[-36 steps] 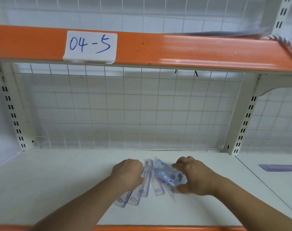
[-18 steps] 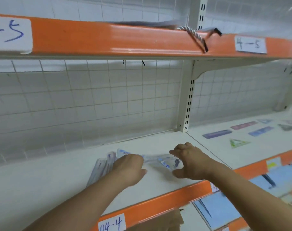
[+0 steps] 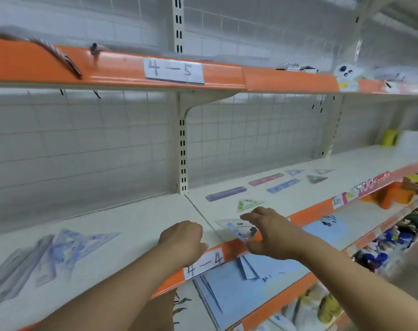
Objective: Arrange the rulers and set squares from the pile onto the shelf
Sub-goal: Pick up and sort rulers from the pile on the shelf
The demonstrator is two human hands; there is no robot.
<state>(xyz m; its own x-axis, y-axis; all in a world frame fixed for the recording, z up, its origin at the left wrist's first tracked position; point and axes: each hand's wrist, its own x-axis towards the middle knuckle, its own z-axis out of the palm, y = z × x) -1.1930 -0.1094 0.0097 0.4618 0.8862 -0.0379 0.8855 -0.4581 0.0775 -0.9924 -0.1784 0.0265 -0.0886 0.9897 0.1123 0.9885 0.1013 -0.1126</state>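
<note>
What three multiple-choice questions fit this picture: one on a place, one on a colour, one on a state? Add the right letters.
1. Where is the pile? A. left on the shelf B. on the floor C. in a box
2. Which colour has the small set square beyond the right hand? A. red B. green C. yellow
3. What does the right hand do? A. hangs empty B. presses flat on the shelf C. pinches a clear set square
1 A: it lies at the shelf's left. 2 B: its face is green. 3 C: fingers and thumb close on it.
</note>
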